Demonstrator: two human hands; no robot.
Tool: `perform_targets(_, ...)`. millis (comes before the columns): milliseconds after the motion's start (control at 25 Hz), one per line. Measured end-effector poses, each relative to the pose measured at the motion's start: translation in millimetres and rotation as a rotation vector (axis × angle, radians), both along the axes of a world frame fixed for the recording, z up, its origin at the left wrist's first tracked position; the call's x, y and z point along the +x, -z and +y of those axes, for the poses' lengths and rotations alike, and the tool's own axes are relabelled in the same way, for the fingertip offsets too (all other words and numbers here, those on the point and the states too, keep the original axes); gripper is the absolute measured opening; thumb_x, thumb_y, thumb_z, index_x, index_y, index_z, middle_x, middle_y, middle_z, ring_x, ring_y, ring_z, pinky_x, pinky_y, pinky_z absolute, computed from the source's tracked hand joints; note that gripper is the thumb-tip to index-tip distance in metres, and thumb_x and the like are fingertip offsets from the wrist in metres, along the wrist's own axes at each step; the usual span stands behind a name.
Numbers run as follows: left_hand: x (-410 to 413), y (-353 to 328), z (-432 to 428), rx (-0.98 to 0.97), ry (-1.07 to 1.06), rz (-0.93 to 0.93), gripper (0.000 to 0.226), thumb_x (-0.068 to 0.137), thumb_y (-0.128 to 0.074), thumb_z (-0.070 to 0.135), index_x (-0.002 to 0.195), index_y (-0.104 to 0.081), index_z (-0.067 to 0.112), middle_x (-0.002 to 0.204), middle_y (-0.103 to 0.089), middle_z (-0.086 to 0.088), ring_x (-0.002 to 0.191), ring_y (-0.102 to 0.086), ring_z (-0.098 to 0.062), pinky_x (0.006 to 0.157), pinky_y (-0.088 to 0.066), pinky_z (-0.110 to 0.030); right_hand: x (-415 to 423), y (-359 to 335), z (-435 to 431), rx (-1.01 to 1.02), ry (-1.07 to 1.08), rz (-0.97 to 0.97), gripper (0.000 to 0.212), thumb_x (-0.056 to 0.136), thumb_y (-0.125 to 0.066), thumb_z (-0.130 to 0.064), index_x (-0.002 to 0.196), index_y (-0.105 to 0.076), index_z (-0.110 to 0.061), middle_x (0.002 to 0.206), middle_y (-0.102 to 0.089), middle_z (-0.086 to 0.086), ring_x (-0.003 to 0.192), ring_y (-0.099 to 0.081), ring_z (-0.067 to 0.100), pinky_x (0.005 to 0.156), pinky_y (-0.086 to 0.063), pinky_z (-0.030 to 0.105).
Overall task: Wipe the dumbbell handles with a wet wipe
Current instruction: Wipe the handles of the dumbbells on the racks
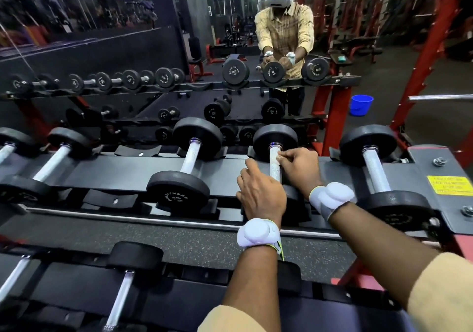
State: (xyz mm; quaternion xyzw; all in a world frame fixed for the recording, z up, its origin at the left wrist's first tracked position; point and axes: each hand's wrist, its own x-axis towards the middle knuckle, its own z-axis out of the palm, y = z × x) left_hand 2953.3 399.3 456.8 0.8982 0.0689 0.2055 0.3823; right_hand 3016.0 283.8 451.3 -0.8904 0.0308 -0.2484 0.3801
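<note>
The dumbbell rack carries a row of dumbbells, and the second dumbbell from the right lies in its cradles on the top shelf. The left hand covers its near head with fingers curled over it. The right hand pinches the far end of the handle; whether it holds a wipe there cannot be told.

Left hand palm-down, knuckles up, fingers bent forward, their hold hidden | right hand just beyond and right of it, fingertips pinched on the dumbbell handle | both forearms reach forward, right angling inward
</note>
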Motion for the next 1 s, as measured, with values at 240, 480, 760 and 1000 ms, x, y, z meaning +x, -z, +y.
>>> perform_targets(240,0,-3,-1,0.01,0.007,-0.012,0.037,0.084,-0.038,0.01,0.121,-0.043,0.012,0.109,-0.057,-0.011,0.108,-0.05,-0.034,0.079,-0.045,-0.051,-15,3,-2,0.187,-0.092,0.445,0.034,0.082,-0.061,-0.019,0.051,-0.051,-0.01,0.044,-0.041,-0.003,0.048,-0.034,0.009,0.048,-0.026,0.028)
perform_targets(480,-1,-3,-1,-0.003,0.013,0.005,0.035,0.088,-0.038,0.011,0.122,-0.043,0.013,0.112,-0.057,-0.011,0.11,-0.049,-0.034,0.081,-0.044,-0.051,-22,-10,-1,0.246,-0.156,0.577,0.024,0.08,-0.068,-0.013,0.062,-0.052,-0.015,0.057,-0.042,0.005,0.051,-0.034,0.016,0.049,-0.026,0.025)
perform_targets(760,0,-4,1,-0.017,0.031,0.009,0.037,0.087,-0.038,0.01,0.124,-0.042,0.012,0.113,-0.056,-0.011,0.112,-0.048,-0.033,0.083,-0.044,-0.051,-16,-9,1,0.185,-0.125,0.523,0.023,0.076,-0.072,-0.012,0.064,-0.053,-0.018,0.062,-0.053,0.002,0.06,-0.046,0.016,0.056,-0.036,0.026)
perform_targets(1000,0,-4,2,-0.009,0.041,0.021,0.035,0.087,-0.039,0.01,0.121,-0.042,0.012,0.113,-0.056,-0.012,0.111,-0.048,-0.035,0.083,-0.041,-0.051,-30,-10,1,0.122,-0.034,0.435,0.027,0.07,-0.079,-0.016,0.057,-0.056,-0.018,0.062,-0.061,0.0,0.069,-0.057,0.019,0.069,-0.05,0.034)
